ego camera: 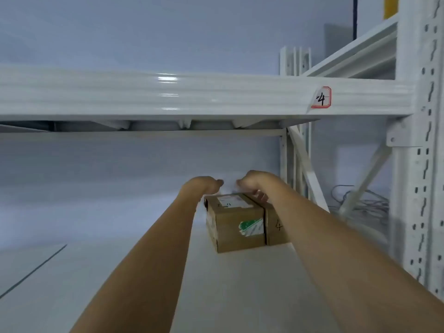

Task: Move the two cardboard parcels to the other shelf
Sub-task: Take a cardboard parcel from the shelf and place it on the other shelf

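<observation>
Two brown cardboard parcels stand side by side, touching, on the white lower shelf. The left parcel has a white label on top and a torn green-and-white sticker on its front. The right parcel is narrower, has "4" handwritten on it, and is partly hidden by my right forearm. My left hand bends down over the far left corner of the left parcel, its fingers hidden behind the box. My right hand hangs over the far edge, with fingers lying on the right parcel's top. Both hands are blurred.
A white beam with a red-edged "4" label crosses overhead, close above my hands. A perforated white upright and diagonal braces stand at the right, with loose cables behind them. A wall closes the back.
</observation>
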Motion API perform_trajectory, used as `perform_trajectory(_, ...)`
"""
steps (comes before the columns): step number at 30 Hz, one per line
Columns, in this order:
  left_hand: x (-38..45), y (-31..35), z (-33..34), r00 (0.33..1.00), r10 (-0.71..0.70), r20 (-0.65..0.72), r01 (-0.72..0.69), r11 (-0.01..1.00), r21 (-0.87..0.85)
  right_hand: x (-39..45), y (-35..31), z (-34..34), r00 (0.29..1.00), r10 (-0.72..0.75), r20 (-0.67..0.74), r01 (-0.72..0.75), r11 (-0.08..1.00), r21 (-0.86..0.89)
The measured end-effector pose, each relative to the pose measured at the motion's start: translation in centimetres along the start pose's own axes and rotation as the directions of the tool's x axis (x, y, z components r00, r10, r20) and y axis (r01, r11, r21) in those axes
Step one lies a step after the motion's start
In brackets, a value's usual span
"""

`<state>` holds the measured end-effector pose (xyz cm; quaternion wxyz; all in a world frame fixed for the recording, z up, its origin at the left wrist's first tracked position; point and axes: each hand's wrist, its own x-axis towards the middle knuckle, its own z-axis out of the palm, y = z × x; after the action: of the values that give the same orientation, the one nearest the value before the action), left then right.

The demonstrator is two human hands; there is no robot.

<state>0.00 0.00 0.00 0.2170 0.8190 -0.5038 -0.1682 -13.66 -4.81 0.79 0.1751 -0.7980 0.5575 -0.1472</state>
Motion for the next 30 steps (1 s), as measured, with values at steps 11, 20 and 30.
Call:
perform_trajectory(11,4.9,0.6,1.1,0.899,-0.222,0.379,0.307,0.934,-0.183,1.9,-0.8,-1.0,0.999,-0.023,0.029,0.024,0.998,-0.049)
perform_trajectory(20,3.3,-1.1,1.8,0.94,-0.184,0.287,0.263,0.928,-0.265,1.0,-1.0,0.7,0.998,-0.053,0.03,0.051,0.997,0.064)
perform_trajectory(30,-3.2,-6.3,-0.7,0.993,-0.111,-0.039,0.079,0.876,-0.477,-2.7,-3.3,2.6,0.995,0.001,-0.099,0.061,0.786,0.616)
